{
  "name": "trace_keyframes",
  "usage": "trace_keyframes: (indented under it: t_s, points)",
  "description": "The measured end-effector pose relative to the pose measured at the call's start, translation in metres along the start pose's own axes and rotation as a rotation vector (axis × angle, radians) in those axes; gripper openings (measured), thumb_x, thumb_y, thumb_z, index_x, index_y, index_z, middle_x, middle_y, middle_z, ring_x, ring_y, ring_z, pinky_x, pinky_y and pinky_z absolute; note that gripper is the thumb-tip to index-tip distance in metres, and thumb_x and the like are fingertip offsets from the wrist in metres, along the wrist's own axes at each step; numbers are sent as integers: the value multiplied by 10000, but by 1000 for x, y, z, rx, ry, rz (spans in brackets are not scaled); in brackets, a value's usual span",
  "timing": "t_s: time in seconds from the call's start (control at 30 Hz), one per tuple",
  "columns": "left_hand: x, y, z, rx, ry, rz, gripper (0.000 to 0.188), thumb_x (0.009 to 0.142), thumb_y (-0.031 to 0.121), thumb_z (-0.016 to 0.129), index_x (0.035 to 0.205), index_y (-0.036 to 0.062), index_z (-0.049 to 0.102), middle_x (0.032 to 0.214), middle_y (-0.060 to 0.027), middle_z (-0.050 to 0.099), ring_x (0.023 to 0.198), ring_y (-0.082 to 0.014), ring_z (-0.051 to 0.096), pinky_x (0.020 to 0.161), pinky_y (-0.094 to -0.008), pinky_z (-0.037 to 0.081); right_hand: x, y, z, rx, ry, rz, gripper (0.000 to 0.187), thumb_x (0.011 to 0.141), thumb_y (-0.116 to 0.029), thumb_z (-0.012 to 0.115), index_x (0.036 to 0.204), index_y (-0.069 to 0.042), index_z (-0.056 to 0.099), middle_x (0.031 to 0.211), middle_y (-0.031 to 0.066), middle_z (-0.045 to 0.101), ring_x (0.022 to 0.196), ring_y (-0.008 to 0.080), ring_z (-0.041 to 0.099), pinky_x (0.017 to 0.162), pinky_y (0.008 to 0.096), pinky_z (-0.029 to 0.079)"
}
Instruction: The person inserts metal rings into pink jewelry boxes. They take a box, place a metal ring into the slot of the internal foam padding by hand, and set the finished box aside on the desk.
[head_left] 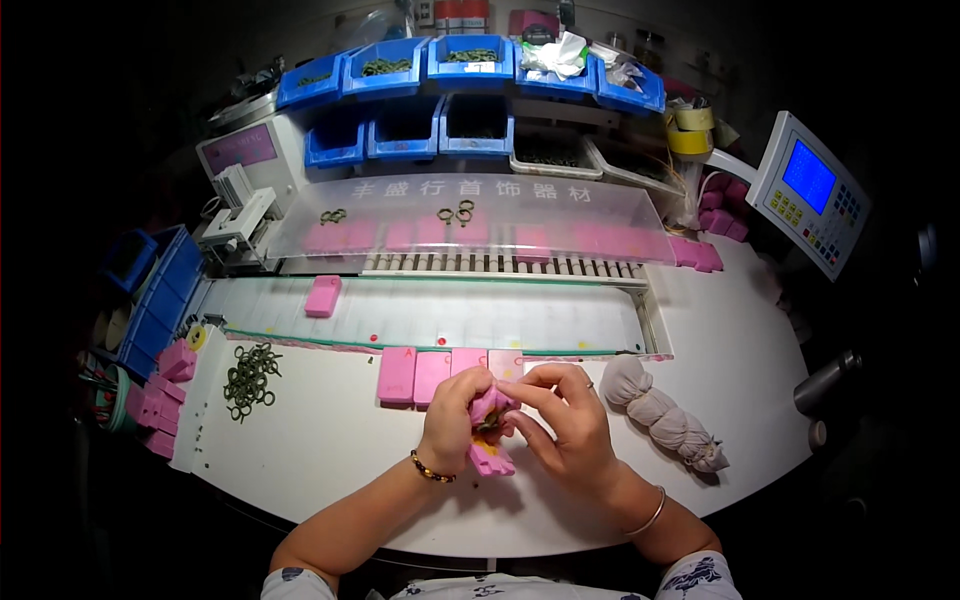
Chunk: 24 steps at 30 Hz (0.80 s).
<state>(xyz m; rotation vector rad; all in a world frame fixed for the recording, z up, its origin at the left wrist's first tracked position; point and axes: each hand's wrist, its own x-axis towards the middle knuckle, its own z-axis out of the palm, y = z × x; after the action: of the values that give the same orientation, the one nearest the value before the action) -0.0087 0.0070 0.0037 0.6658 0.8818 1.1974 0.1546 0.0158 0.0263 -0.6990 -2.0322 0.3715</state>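
Note:
My left hand (446, 425) is wrapped around a pink rubber mold (491, 461) that is bent apart over the near part of the table. A dark green wax piece (487, 424) shows in its gap, partly hidden by fingers. The thumb and fingertips of my right hand (575, 428) pinch at the mold's right edge, close to the green piece. Just beyond my hands stands a row of several pink mold blocks (397, 376) with red letter marks. To the left lies a loose pile of dark green wax rings (250, 376).
A twisted pale cloth (660, 415) lies right of my hands. A conveyor belt (480, 315) carries one pink block (322, 297) behind the row. Beyond it are a clear cover (380, 215) with rings on top, blue bins (470, 62), and a control panel (812, 190) at right.

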Motion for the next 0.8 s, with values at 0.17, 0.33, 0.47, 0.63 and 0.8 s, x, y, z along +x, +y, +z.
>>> trace_keyframes:
  t_s: [0.17,0.33,0.47,0.63,0.8]
  points:
    - [4,-8,-7,229,-59,262,342,991,235,377,791,29,562,708,-46,559,540,-124,510,518,-259,445,-3,-1,-1,-184,-33,-115,181,769,-94,732,939,-107,670,966,36,586,832,206,571,743,351,429]
    - [3,-1,2,-6,24,137,332,1004,281,414,839,39,571,705,-52,587,559,-125,549,532,-265,469,-4,1,-2,-237,-2,-160,153,758,-135,753,877,-114,658,856,0,600,781,184,577,738,334,395]
    - [7,-4,8,-97,180,235,400,1020,422,435,884,73,574,701,-55,602,540,-126,560,495,-250,465,1,-10,-6,-197,31,-202,177,737,-115,780,858,-94,653,808,0,622,711,191,573,704,336,393]
    - [13,8,-18,-236,163,114,472,1003,526,426,877,98,583,675,-62,604,517,-137,564,466,-288,473,0,-3,-16,-21,156,-56,154,750,-35,761,842,-64,642,799,43,620,663,213,551,642,335,403]
    - [-4,13,9,149,-102,-43,299,974,300,571,991,15,663,846,-43,647,664,-111,602,593,-256,496,-5,25,-16,451,249,402,79,861,-49,697,833,-16,630,743,67,569,644,125,521,612,248,429]
